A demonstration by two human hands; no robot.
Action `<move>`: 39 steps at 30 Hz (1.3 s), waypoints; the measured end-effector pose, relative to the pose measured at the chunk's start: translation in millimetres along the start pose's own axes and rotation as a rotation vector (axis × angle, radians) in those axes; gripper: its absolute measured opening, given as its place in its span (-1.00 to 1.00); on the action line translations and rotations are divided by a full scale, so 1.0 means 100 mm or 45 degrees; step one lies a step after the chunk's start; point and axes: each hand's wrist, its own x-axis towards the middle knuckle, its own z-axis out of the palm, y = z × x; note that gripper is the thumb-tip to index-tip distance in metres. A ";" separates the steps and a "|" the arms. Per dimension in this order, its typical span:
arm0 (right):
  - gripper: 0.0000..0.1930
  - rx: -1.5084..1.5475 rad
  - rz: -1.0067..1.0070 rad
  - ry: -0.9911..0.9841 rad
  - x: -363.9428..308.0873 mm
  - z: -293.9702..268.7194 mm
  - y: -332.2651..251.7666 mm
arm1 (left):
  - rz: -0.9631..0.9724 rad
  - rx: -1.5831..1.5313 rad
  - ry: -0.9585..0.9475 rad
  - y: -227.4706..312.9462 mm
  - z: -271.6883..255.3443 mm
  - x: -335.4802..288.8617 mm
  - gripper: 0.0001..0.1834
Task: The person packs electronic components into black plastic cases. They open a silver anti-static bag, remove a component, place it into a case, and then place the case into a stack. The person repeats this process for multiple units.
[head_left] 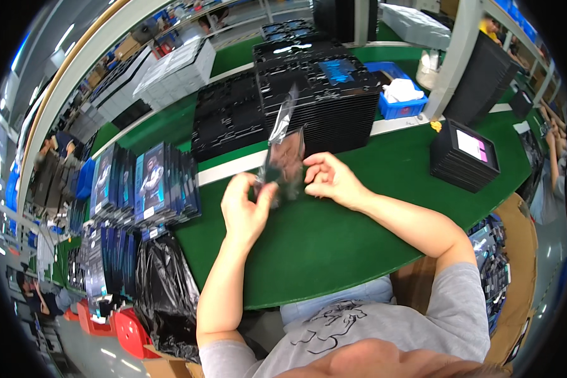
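Observation:
In front of me, a thin glossy dark panel (286, 156), partly see-through and blurred, stands tilted above the green tabletop. A strip of clear, shiny film (285, 115) rises from its top. My left hand (246, 205) pinches the panel's lower left edge between thumb and fingers. My right hand (335, 181) is beside the right edge with its fingers curled in and thumb pressed to them; what they hold there, if anything, is too small to make out. Behind the panel stands a tall stack of black plastic trays (324, 113), with a blue piece on top.
Rows of dark printed boxes (154, 183) stand at the left, beside a black plastic bag (164, 290). Behind are a lower tray stack (230, 113) and a blue bin (402, 108) with white cloth. Black framed trays (463, 157) are stacked right; a carton (520, 252) holds boxes.

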 end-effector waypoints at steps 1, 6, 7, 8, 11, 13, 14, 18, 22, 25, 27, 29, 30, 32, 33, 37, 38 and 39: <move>-0.48 -0.002 0.010 0.028 0.00 0.00 -0.02 | -0.021 -0.087 0.118 0.00 -0.06 0.04 -0.75; -0.62 -0.067 0.064 0.022 0.03 -0.01 -0.03 | 0.175 -0.299 0.686 -0.05 -0.43 0.07 -0.76; -0.64 -0.088 0.074 0.002 0.05 0.04 -0.06 | 0.258 -0.244 0.797 -0.03 -0.56 0.02 -0.75; -0.65 -0.097 0.071 -0.022 0.05 0.01 -0.03 | 0.312 -0.521 0.790 0.15 -0.64 0.01 -0.68; -0.70 -0.142 0.088 -0.077 0.04 0.01 -0.04 | 0.347 -0.178 1.021 0.18 -1.05 -0.41 -0.64; -0.73 -0.173 0.073 -0.092 0.04 0.00 -0.03 | 0.392 0.361 1.091 0.16 -1.40 -0.84 -0.62; -0.74 -0.192 0.093 -0.090 0.03 0.00 -0.05 | 0.389 0.500 1.120 0.12 -1.61 -1.09 -0.63; -0.76 -0.258 0.095 -0.109 0.02 0.02 -0.07 | 0.129 0.858 1.534 -0.03 -2.19 -2.24 -0.60; -0.81 -0.330 0.118 -0.083 0.00 0.09 -0.10 | -0.581 1.246 1.698 -0.34 -2.10 -3.31 -0.63; -0.82 -0.309 0.098 -0.130 0.03 0.13 -0.05 | -1.031 1.423 1.222 -0.90 -1.88 -4.58 -0.28; -0.82 -0.320 0.094 -0.115 0.03 0.11 -0.06 | -1.709 1.600 0.760 -0.82 -1.60 -4.51 0.04; -0.82 -0.323 0.099 -0.115 0.03 0.11 -0.07 | -1.852 1.477 1.001 -0.84 -1.61 -4.36 0.20; -0.82 -0.321 0.101 -0.099 0.01 0.10 -0.05 | -1.410 1.593 1.100 -0.86 -1.75 -4.27 0.14; -0.82 -0.327 0.112 -0.095 0.00 0.08 -0.05 | -0.776 1.639 1.244 -0.63 -1.95 -3.69 -0.03; -0.82 -0.325 0.117 -0.099 0.01 0.09 -0.05 | -0.582 1.606 1.302 -0.43 -2.03 -3.26 -0.13; -0.83 -0.405 0.099 -0.126 0.01 0.09 -0.03 | -0.025 1.343 1.287 -0.01 -1.98 -2.00 -0.28; -0.83 -0.416 0.094 -0.133 0.01 0.08 -0.02 | 0.037 1.147 1.289 0.02 -1.89 -1.68 -0.34; -0.83 -0.428 0.088 -0.140 0.01 0.07 -0.02 | 0.037 1.089 1.167 0.04 -1.82 -1.43 -0.36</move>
